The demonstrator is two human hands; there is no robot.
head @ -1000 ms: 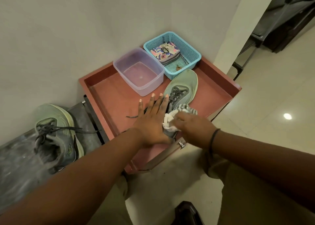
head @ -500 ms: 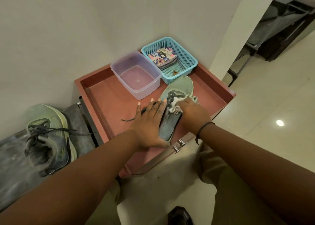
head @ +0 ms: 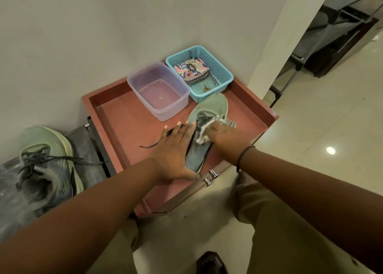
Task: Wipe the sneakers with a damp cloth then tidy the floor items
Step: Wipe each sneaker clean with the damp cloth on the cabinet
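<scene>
A pale green sneaker [head: 211, 107] lies on the red tray-like tabletop [head: 126, 120], toe pointing away from me. My left hand [head: 176, 149] lies flat with straight fingers against the shoe's left side and heel. My right hand [head: 226, 136] holds a white striped cloth [head: 207, 128] bunched against the laces and the shoe's right side. The second green sneaker [head: 45, 165], with dark loose laces, sits on a grey surface at the left.
A clear plastic tub [head: 158, 91] with a little water and a blue mesh basket [head: 221, 70] holding a floral pouch [head: 191, 68] stand at the tabletop's back. A white wall and pillar rise behind. Glossy tiled floor [head: 321, 128] spreads to the right.
My right hand has moved the cloth from the sneaker's heel end forward to the laces. My left hand stays pressed against the shoe.
</scene>
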